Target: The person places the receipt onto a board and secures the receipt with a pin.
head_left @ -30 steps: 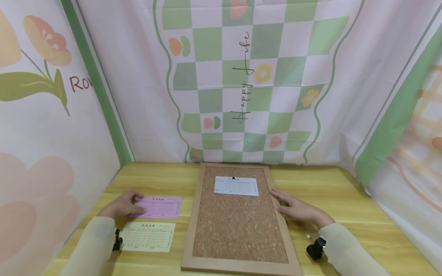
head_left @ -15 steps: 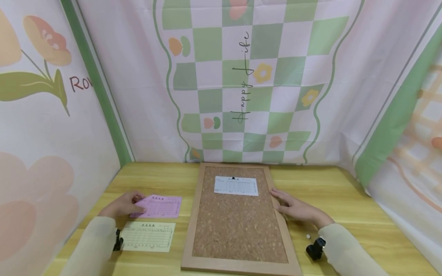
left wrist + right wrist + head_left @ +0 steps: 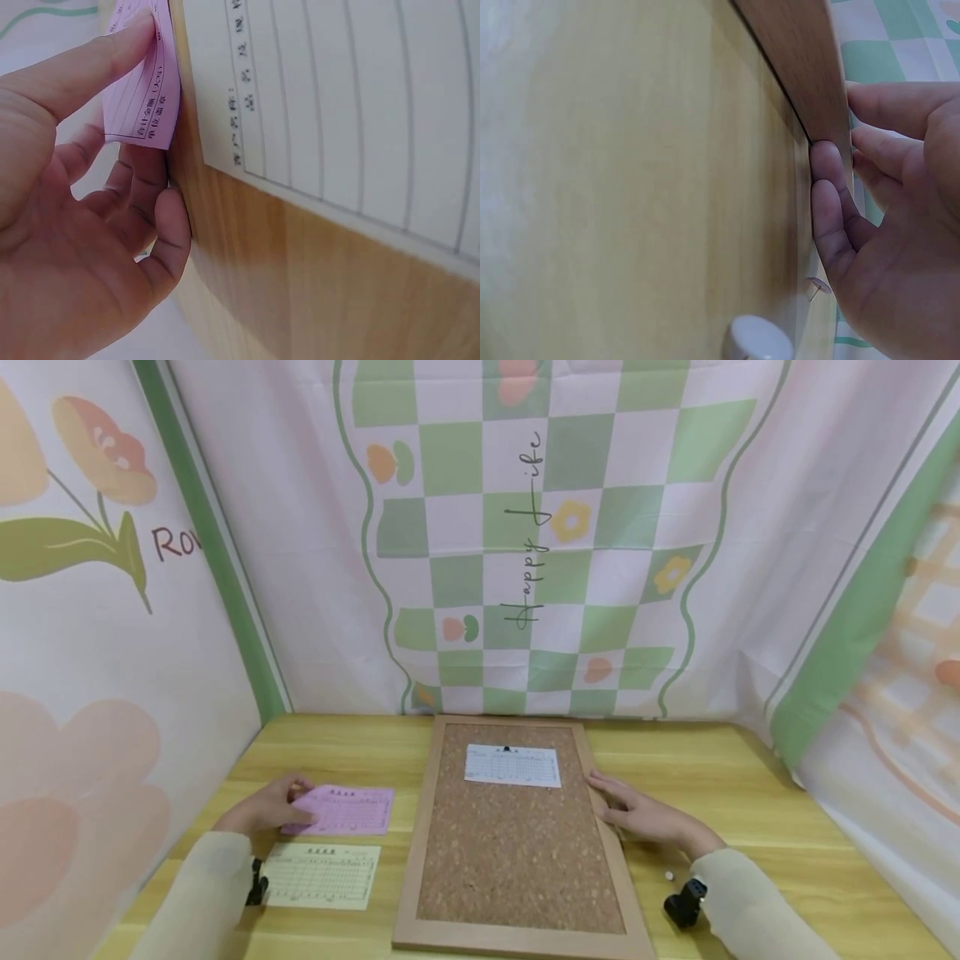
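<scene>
Left hand pinches the pink slip, lower left; right hand rests, fingers loose, against the corkboard, lower right.
"Happy Life" climbs the checkered cloth, upper centre.

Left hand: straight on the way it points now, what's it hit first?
Past the pink slip it already pinches, the left hand would probably meet the cork board first, at its left rim. Its height over the table is hard to judge, so it might pass above the rim.
</scene>
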Demonstrator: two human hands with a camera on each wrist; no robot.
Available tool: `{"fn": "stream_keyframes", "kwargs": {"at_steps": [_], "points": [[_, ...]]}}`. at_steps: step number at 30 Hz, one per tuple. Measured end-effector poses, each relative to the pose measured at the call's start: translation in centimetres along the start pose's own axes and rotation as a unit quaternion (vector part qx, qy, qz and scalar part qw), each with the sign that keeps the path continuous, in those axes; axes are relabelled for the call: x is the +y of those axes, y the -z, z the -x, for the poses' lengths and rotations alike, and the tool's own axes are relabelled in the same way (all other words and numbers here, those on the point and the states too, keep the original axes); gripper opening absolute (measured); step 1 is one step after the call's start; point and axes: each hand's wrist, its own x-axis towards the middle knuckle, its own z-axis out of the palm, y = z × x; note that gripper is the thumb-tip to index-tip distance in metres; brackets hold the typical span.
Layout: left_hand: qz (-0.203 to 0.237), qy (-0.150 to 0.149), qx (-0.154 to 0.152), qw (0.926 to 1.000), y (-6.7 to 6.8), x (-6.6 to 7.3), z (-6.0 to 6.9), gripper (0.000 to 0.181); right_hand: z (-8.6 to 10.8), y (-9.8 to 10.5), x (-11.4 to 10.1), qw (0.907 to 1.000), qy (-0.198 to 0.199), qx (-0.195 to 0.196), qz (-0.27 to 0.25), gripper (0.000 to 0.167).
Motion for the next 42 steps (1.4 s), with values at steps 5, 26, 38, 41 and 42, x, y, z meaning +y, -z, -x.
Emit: {"fn": "stream_keyframes", "kwargs": {"at_steps": [5,26,38,41,42], "points": [[0.001,0.008,0.004,1.0,0.02,0.16,-0.03,0.052,0.04,0.04,0.01,1.0,0.002,-0.001,-0.001,0.063],[0.015,-0.012,0.035,0.9992,-0.06,0.44,-0.09,0.083,-0.15,0.22,-0.21,0.9999,-0.009,0.001,-0.01,0.063],[0.026,-0.004,0.016,0.9995,-0.22,0.47,0.41,0.036,0.08,0.09,-0.14,1.0,-0.007,-0.002,-0.005,0.064],[0.01,-0.009,0.012,0.9998,-0.06,0.4,0.49,0.032,0.08,0.02,-0.05,1.0,-0.006,-0.001,-0.006,0.064],[0.008,-0.009,0.011,0.9999,0.0,0.37,0.48,0.03,0.06,0.0,-0.01,1.0,-0.006,-0.001,-0.005,0.063]]}}
